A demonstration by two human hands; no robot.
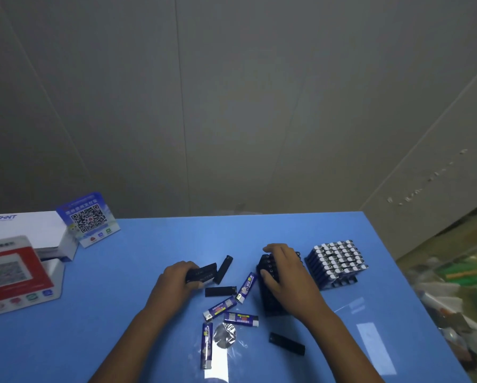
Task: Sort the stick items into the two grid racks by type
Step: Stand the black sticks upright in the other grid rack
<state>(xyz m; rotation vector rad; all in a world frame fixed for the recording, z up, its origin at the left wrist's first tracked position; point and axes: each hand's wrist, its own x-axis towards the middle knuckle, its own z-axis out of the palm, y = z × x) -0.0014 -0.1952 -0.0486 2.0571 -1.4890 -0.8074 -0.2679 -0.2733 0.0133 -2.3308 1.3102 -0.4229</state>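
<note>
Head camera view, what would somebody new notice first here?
Probably the two hands at the middle of the blue table: the left hand grips a bundle of black sticks, while the right hand rests on the black rack. Just right of that stands the full rack of blue sticks with white tops. Loose blue sticks and black ones lie scattered in front of the hands.

On the worktop [148, 341], two racks [338, 265] stand side by side at the right, loose sticks [220, 305] before them, boxes [24, 261] far left.
</note>
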